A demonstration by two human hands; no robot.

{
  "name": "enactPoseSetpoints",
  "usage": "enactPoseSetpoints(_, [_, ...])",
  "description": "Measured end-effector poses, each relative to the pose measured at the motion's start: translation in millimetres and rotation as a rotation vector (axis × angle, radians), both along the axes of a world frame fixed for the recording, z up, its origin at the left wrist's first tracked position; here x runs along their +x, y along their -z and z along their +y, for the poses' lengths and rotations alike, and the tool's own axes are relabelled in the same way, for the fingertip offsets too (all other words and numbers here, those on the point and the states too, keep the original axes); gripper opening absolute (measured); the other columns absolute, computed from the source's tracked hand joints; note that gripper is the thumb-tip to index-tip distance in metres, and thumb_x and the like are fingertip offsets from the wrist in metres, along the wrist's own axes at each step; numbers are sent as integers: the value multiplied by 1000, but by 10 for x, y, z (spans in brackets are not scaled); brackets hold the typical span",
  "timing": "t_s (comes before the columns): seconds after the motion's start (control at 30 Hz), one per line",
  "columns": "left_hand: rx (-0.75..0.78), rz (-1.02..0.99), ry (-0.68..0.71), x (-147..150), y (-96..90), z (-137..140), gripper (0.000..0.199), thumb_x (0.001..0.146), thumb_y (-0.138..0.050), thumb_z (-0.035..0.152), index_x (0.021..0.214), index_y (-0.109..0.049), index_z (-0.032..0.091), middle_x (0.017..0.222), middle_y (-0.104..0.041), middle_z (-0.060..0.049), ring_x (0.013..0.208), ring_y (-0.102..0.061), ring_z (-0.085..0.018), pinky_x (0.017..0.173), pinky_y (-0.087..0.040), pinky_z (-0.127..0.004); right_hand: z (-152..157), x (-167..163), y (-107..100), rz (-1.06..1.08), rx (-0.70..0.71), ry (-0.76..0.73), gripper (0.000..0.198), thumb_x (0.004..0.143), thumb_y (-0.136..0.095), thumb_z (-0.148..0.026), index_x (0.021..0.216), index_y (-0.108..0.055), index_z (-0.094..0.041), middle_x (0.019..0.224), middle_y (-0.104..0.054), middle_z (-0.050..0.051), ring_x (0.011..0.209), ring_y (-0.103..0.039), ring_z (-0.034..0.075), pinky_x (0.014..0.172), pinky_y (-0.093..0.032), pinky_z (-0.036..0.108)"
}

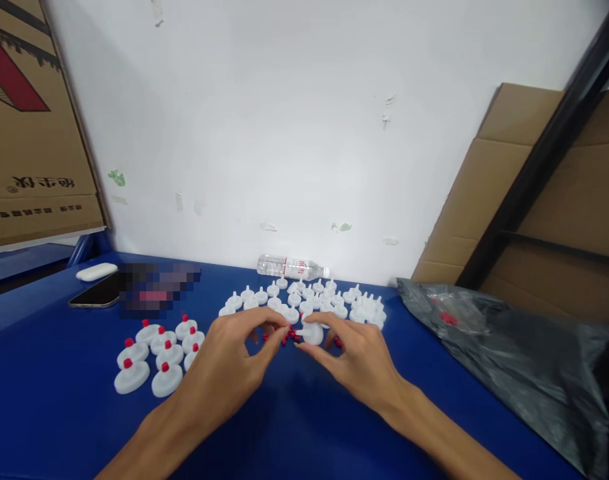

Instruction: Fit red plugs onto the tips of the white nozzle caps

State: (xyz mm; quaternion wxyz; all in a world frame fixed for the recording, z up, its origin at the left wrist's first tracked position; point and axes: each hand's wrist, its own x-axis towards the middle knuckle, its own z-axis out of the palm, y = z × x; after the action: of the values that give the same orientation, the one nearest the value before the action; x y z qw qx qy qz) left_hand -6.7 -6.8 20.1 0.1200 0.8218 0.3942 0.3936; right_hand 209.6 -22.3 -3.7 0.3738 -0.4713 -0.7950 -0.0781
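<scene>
My right hand (357, 347) grips a white nozzle lid (313, 333), a round disc with a thin spout, tilted so that the spout points left. Just across from that spout, my left hand (244, 347) is closed in a pinch, with a small red cap (289, 328) showing at its fingertips. Behind and below the fingers lie several loose red caps (284, 341), partly hidden. A group of white lids with bare spouts (261, 297) stands beyond both hands. Left of my left wrist are several white lids with red caps on their spouts (167, 379).
A clear plastic bottle (292, 267) lies along the white wall. At the left are a phone (97, 290), a white oval case (96, 272) and a large cardboard box (34, 147). A grey plastic bag (524, 363) with a clear bag on it covers the blue table's right side.
</scene>
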Motion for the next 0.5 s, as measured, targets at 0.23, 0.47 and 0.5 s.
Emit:
enactPoseSetpoints(0.23, [-156, -124, 85, 57, -51, -79, 13, 92, -58, 29, 92, -71, 26, 85, -73, 5, 71, -65, -12, 66, -48, -22, -52, 3, -25, 49, 156, -87, 26, 86, -71, -39, 103, -68, -19, 72, -73, -2, 53, -62, 10, 52, -45, 20])
enactPoseSetpoints(0.47, [-168, -201, 96, 68, -54, -99, 14, 92, -59, 27, 92, -73, 27, 87, -74, 5, 77, -67, -12, 71, -51, -22, -30, 22, -22, 43, 207, -105, 28, 85, -73, -37, 105, -68, -18, 73, -74, -1, 53, -63, 10, 52, -47, 21])
enactPoseSetpoints(0.5, [-164, -215, 98, 66, -63, -100, 14, 92, -59, 27, 91, -73, 27, 88, -74, 5, 78, -67, -12, 72, -51, -22, -29, 20, -23, 41, 210, -105, 28, 85, -73, -36, 106, -68, -18, 73, -74, -1, 53, -63, 10, 52, -48, 21])
